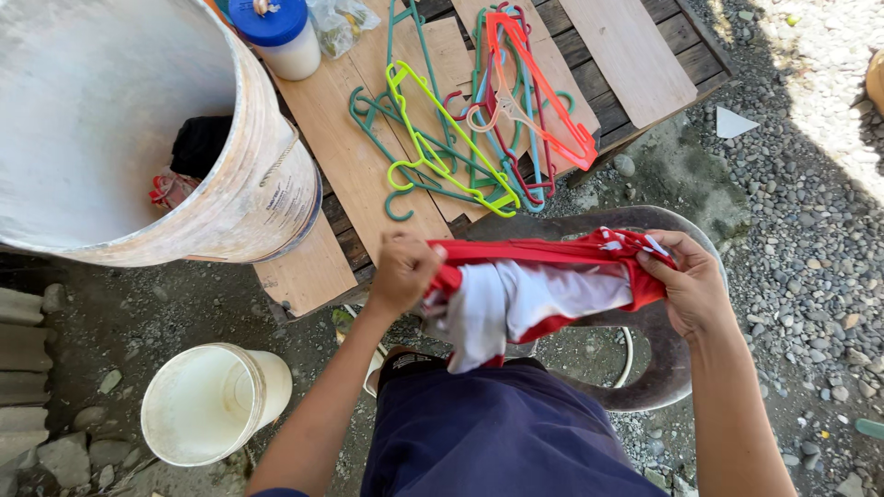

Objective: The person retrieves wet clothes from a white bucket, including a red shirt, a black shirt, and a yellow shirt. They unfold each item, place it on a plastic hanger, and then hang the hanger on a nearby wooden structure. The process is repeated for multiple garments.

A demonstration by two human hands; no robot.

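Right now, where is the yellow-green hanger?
In the head view, the yellow-green hanger lies upper centre on the wooden platform, atop the green hangers, right of the big bucket, left of the orange hanger.

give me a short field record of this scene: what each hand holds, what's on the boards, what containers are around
left hand: left hand grips one end of a red and white cloth garment
right hand: right hand grips its other end, stretched between the hands
on boards: pile of coloured plastic hangers on a wooden pallet; blue-lidded white jar
containers: large white plastic bucket with dark cloth inside; small white bucket on gravel
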